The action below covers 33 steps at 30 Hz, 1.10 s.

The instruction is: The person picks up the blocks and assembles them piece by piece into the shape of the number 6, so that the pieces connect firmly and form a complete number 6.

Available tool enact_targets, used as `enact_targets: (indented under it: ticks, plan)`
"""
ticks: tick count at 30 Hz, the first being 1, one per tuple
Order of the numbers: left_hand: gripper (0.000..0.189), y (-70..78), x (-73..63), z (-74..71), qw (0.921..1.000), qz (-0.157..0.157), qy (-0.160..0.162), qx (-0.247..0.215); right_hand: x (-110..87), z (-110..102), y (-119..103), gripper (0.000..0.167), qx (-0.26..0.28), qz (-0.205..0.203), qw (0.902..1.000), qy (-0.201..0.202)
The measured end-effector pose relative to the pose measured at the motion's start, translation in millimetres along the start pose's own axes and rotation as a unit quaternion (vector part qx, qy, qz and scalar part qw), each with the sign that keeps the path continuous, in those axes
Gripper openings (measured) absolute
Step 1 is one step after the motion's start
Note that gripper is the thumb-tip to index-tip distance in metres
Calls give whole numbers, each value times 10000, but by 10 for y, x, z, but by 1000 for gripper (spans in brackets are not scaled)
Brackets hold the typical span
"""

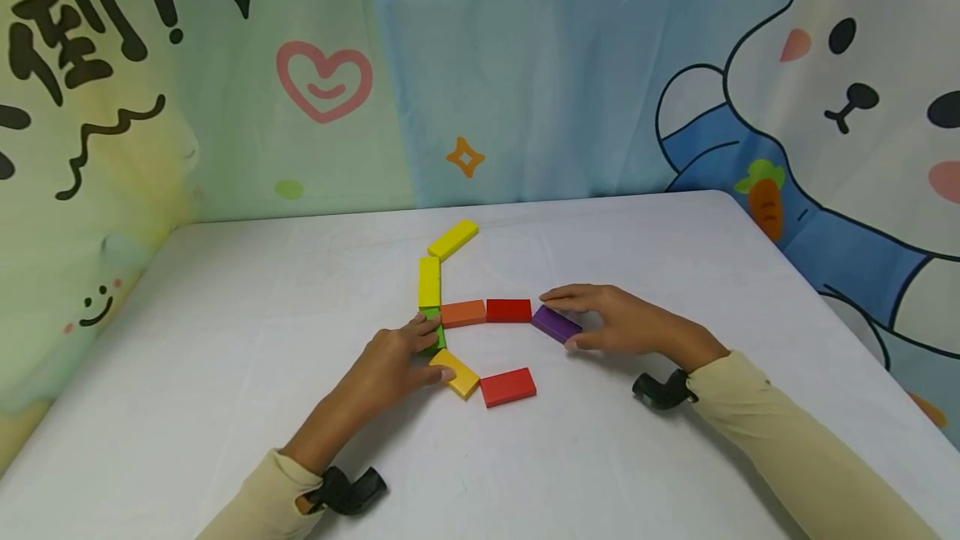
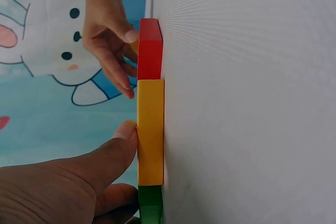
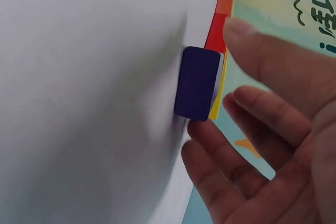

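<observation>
Coloured flat blocks lie on a white table in a branching line. My left hand (image 1: 393, 361) rests at the lower left, thumb touching the amber block (image 1: 459, 375) and fingers over the green block (image 1: 438, 342), partly hiding it. In the left wrist view that thumb lies against the side of the amber block (image 2: 150, 132). My right hand (image 1: 618, 319) spreads around the purple block (image 1: 556, 324) at the right end of the middle row. In the right wrist view the thumb stands apart from the purple block (image 3: 198, 83), with fingertips close by its lower edge.
An orange block (image 1: 463, 313) and a red block (image 1: 508, 311) join the green to the purple. Two yellow blocks (image 1: 430, 282) run up toward the back. Another red block (image 1: 508, 387) meets the amber one. A printed curtain (image 1: 525, 65) hangs behind the table (image 1: 262, 315).
</observation>
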<state>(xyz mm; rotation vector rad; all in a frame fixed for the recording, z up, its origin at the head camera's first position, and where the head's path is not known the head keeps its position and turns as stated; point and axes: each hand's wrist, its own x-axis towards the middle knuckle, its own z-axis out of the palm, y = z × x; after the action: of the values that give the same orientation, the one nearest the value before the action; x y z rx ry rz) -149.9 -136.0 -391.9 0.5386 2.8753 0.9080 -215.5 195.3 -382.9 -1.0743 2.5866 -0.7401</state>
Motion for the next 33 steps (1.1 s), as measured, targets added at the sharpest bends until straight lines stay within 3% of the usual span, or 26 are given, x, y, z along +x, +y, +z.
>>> enact_targets:
  ticks: [10, 20, 27, 33]
  plan:
    - [62, 5, -8, -13, 10000, 2, -46, 7, 28, -3, 30, 65, 191, 81, 9994, -260]
    - [62, -7, -1, -7, 10000, 2, -20, 35, 64, 10, -66, 66, -318, 221, 9977, -549]
    - [61, 3, 0, -11, 10000, -78, -54, 21, 54, 24, -110, 64, -475, 264, 9974, -467]
    - [61, 9, 1, -14, 9999, -127, -76, 51, 45, 46, -118, 65, -280, 519, 9977, -336]
